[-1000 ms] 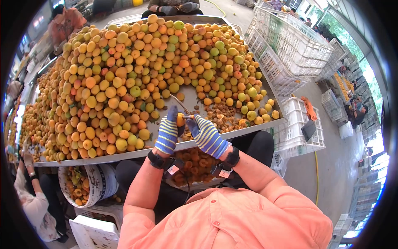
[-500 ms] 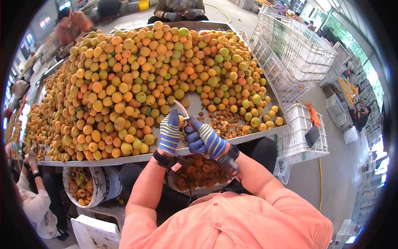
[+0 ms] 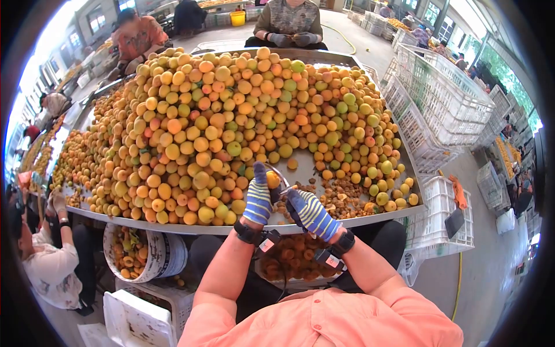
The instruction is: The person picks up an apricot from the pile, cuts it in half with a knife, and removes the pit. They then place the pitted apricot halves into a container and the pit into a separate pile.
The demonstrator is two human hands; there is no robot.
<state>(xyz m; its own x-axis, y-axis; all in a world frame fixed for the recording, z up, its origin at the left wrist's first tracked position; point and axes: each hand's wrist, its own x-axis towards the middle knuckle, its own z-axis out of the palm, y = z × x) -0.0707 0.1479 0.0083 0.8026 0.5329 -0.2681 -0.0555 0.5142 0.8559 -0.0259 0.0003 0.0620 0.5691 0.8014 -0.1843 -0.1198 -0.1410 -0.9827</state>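
- One orange fruit [image 3: 272, 180] sits between the hands, above the tabletop [image 3: 302, 161], against the left fingers
- The left hand [image 3: 258, 198], in a striped glove, is closed around the fruit
- The right hand [image 3: 313, 213], also gloved, has its fingers closed on a thin curved tool [image 3: 282, 176] beside the fruit
- Beyond the hands lies a large fruit pile [image 3: 196, 133]
- Cut fruit [image 3: 296, 257] lies below the tabletop edge

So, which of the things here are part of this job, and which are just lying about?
Part of the job, it seems:
- left hand, holding a fruit
- right hand, with the curved tool
- fruit pile
- scraps
- opened fruit below

Probably just lying about:
- orange cloth
- yellow bucket
- yellow hose
- stacked crates
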